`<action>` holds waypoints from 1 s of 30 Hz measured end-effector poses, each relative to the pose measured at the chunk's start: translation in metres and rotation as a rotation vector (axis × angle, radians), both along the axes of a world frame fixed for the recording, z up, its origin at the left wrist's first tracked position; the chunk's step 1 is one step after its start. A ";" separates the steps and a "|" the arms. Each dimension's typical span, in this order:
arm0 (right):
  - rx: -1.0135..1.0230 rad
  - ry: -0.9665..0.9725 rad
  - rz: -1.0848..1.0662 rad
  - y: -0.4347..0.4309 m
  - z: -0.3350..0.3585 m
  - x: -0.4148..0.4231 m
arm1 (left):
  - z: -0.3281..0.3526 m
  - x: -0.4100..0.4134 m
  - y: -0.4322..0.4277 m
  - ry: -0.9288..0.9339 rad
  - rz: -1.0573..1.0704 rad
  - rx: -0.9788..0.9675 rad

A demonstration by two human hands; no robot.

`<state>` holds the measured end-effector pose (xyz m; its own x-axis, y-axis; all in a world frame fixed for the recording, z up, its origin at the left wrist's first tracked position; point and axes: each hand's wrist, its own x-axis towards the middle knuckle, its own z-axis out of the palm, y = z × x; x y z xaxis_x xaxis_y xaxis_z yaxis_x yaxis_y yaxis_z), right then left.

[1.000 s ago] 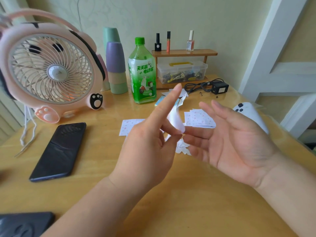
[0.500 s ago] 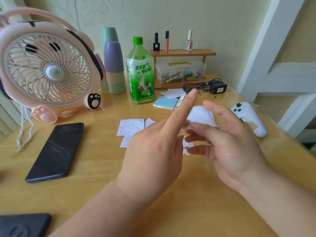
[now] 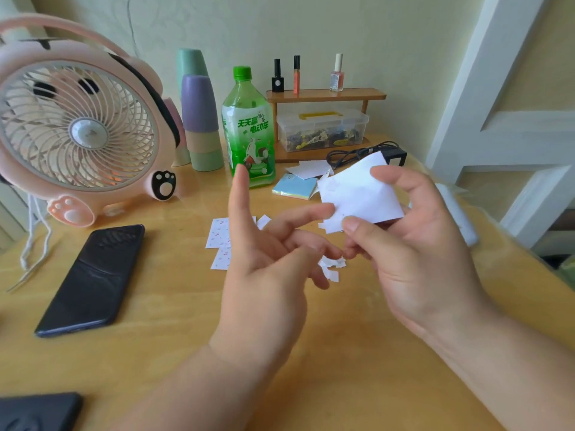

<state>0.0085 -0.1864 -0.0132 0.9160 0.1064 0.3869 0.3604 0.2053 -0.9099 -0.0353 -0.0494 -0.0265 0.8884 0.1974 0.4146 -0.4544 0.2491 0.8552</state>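
Small white paper sheet [image 3: 357, 194], roughly four-sided, blank on the side seen, slightly bowed, one corner pointing up. It is held in the air above the far right part of the light wooden table [image 3: 155, 353].

Right hand [image 3: 420, 259]: thumb pinches the sheet's lower edge, forefinger is hooked over its upper right edge, other fingers are behind it.

Left hand [image 3: 267, 275]: holds nothing. Forefinger straight up, middle finger stretched toward the sheet's lower left edge, contact unclear. Other fingers loosely bent and spread.

Below the hands lie torn white paper scraps [image 3: 331, 265], with pink-dotted sticker sheets [image 3: 217, 233] just left. A pastel notepad [image 3: 294, 188] and a green plastic bottle [image 3: 249, 129] stand behind. A black phone [image 3: 93, 278] lies well left. The near table is bare wood as far as its right edge.
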 end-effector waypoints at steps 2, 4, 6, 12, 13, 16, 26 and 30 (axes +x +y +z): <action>0.002 -0.006 0.016 0.000 -0.001 0.001 | 0.002 0.001 0.003 0.060 -0.006 -0.063; 0.017 -0.008 0.036 -0.001 0.000 0.001 | 0.004 0.007 0.012 0.127 0.017 -0.164; 0.029 -0.013 0.077 -0.004 0.001 0.001 | 0.007 0.013 0.027 0.176 0.085 -0.271; -0.143 0.017 0.235 -0.006 -0.002 0.003 | 0.006 0.021 0.048 0.380 -0.050 -0.266; -0.179 0.034 0.257 -0.006 -0.004 0.004 | 0.005 0.020 0.045 0.412 -0.124 -0.189; -0.293 0.072 0.320 -0.006 -0.007 0.005 | 0.001 0.016 0.035 0.434 -0.175 -0.004; -0.374 0.022 0.389 -0.014 -0.006 0.009 | -0.002 0.017 0.031 0.486 -0.020 -0.036; -0.219 0.137 0.478 -0.018 -0.002 0.012 | -0.007 0.019 0.029 0.502 0.031 0.004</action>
